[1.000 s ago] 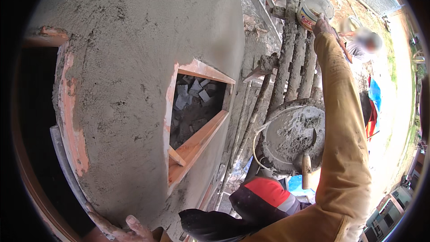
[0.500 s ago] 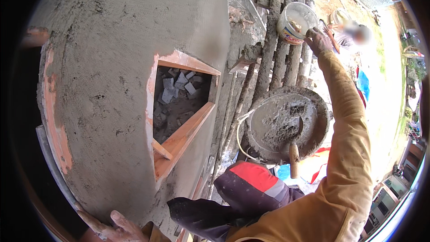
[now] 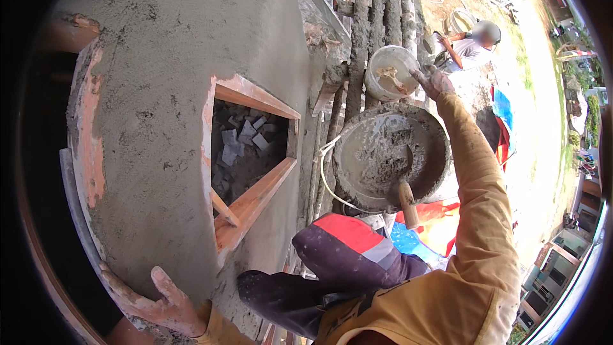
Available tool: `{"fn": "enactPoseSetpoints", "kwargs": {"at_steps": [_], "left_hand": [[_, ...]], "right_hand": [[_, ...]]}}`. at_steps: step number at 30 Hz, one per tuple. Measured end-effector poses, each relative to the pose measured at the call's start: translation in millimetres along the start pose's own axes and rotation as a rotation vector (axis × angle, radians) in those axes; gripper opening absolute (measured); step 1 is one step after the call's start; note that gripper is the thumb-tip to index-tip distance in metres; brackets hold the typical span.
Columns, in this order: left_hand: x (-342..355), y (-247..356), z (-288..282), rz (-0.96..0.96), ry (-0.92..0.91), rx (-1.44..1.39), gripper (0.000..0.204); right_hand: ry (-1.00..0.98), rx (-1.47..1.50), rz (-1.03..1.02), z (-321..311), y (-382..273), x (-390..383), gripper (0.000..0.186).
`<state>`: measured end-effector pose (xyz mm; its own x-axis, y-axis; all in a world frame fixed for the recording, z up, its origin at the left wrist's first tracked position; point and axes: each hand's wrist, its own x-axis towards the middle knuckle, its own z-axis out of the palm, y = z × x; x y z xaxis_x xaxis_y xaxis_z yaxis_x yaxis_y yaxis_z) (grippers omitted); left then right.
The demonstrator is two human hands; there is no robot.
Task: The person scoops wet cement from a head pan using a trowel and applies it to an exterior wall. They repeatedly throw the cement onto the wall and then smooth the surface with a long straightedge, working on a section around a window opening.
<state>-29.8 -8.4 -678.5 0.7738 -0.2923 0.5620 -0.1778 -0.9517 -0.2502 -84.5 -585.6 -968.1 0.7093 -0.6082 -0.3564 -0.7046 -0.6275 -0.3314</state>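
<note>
My right hand [image 3: 437, 84] is at the near right rim of a white plastic bucket [image 3: 383, 94], its fingers over the edge; part of the grip is hidden. A pale, lumpy thing [image 3: 391, 78] lies in the bucket. Just nearer stands a round tub [image 3: 436, 182] of wet grey mortar, caked round its rim. A trowel's wooden handle [image 3: 407, 204] leans out over its near edge, its blade in the mortar. At lower left my left hand [image 3: 167, 306], fingers spread, rests by the edge of the freshly plastered wall [image 3: 153, 198] and holds nothing.
An orange-brown wooden frame [image 3: 258, 201] surrounds an opening with broken blocks [image 3: 237, 144] inside. Mortar-caked poles [image 3: 377, 9] form the scaffold beyond the bucket. A pale hose [image 3: 324, 169] loops beside the tub. Another person [image 3: 472, 51] is below at far right, near a second bucket [image 3: 461, 20].
The bucket has come toward me, close against the tub, along with my right hand. My left hand stays by the wall edge, with its thumb more spread. The view has shifted slightly.
</note>
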Motion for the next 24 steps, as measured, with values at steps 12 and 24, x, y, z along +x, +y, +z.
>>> {"fn": "enactPoseSetpoints", "kwargs": {"at_steps": [12,24], "left_hand": [[-5.6,-1.8,-6.0,-0.029,0.021,0.116,0.061],[-2.7,1.7,-11.0,-0.044,0.016,0.056,0.06]], "right_hand": [[0.13,0.319,0.057,0.5,-17.0,-0.5,0.035],[0.382,-0.477,-0.302,-54.0,2.2,-33.7,0.024]]}}
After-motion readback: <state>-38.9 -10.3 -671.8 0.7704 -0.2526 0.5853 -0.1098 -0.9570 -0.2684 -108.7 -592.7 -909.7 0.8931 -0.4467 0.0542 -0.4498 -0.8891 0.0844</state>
